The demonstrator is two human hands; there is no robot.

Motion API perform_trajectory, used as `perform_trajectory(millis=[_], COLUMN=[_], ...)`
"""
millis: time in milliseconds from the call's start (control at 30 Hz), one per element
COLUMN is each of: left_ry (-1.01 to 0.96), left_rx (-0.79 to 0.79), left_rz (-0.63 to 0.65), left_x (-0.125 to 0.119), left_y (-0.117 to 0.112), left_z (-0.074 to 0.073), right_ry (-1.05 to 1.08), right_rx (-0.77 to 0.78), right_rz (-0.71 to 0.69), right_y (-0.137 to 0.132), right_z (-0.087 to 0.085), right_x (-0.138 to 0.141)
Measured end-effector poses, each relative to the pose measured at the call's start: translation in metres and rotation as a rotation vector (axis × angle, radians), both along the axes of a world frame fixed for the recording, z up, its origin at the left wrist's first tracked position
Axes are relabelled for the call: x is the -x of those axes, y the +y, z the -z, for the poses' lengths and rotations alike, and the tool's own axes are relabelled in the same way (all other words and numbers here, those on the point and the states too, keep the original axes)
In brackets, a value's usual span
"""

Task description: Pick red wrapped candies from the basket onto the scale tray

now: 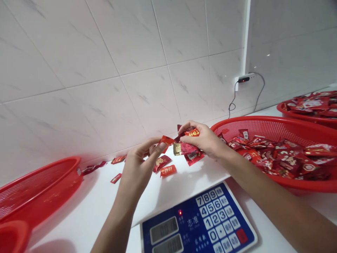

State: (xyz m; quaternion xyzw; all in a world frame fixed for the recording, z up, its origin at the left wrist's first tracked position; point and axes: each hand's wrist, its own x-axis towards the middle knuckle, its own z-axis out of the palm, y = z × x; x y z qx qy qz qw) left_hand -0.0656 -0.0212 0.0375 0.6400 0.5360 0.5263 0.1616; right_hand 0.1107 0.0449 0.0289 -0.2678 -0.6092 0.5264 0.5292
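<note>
My left hand point(138, 168) pinches a small red candy packet point(166, 141) between its fingertips. My right hand point(201, 138) grips a bunch of red packets, including one with a gold end point(183, 149) and one with yellow lettering point(192, 132). Another red packet point(193, 158) hangs below that hand. Several loose packets, such as one point(161, 163) and another point(167, 170), lie on the white counter point(86, 214) under my hands. A red mesh basket point(273, 128) full of similar packets sits just right of my right hand.
A blue digital scale point(198, 221) sits at the counter's front, below my hands. A red mesh basket point(39, 179) lies tilted at left, and another holding packets point(308, 117) stands at back right. Tiled wall point(137, 70) rises behind, with a plugged-in wall socket point(243, 80).
</note>
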Motion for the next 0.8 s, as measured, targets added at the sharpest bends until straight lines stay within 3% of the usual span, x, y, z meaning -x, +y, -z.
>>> perform_trajectory(millis=[167, 300, 667, 800], left_ry=[-0.194, -0.300, -0.092, 0.081], left_rx=[0.085, 0.135, 0.150, 0.249], left_rz=[0.195, 0.219, 0.255, 0.159], left_x=[-0.0030, -0.0040, -0.0021, -0.0017], left_y=[0.0031, 0.0029, 0.0037, 0.0046], left_z=[0.0014, 0.0031, 0.0056, 0.0067], right_ry=[0.013, 0.025, 0.029, 0.011], right_rx=[0.027, 0.037, -0.013, -0.019], right_rz=[0.021, 0.029, 0.024, 0.032], right_y=[-0.0007, -0.0011, 0.0020, 0.0033], right_z=[-0.0035, -0.0050, -0.0022, -0.0008], right_x=[-0.0019, -0.0036, -0.0024, -0.0031])
